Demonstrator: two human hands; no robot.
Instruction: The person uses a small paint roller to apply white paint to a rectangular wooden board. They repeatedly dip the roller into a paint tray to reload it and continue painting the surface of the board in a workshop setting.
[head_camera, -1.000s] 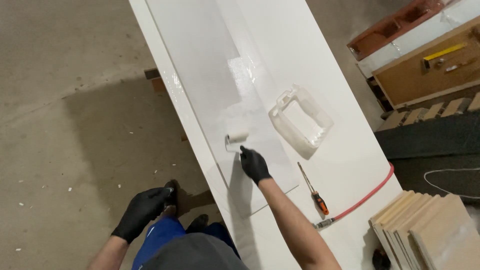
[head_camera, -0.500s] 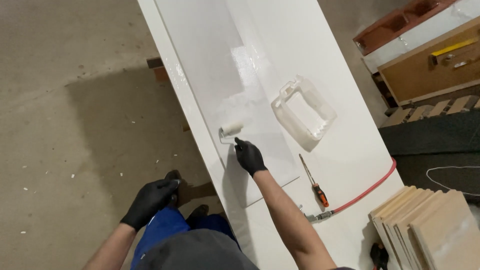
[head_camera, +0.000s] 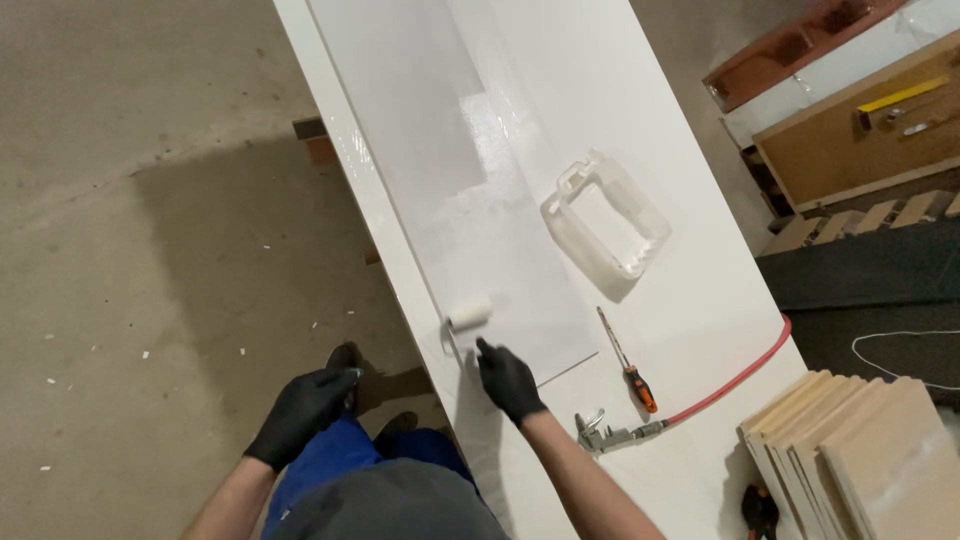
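My right hand, in a black glove, grips the handle of a small white paint roller. The roller rests on a long white panel lying on a white table, near the panel's closest end and left edge. Part of the panel further up shines wet. My left hand, also in a black glove, hangs off the table's left side over my blue trouser leg, fingers curled loosely and holding nothing.
A white plastic paint tray sits on the table to the right of the panel. A screwdriver with an orange-black handle, a red hose with a metal fitting, stacked wooden boards lie at right. Concrete floor at left.
My right hand pushed the roller up the panel, then pulled it back down toward me to the panel's near end. The left hand barely moved.
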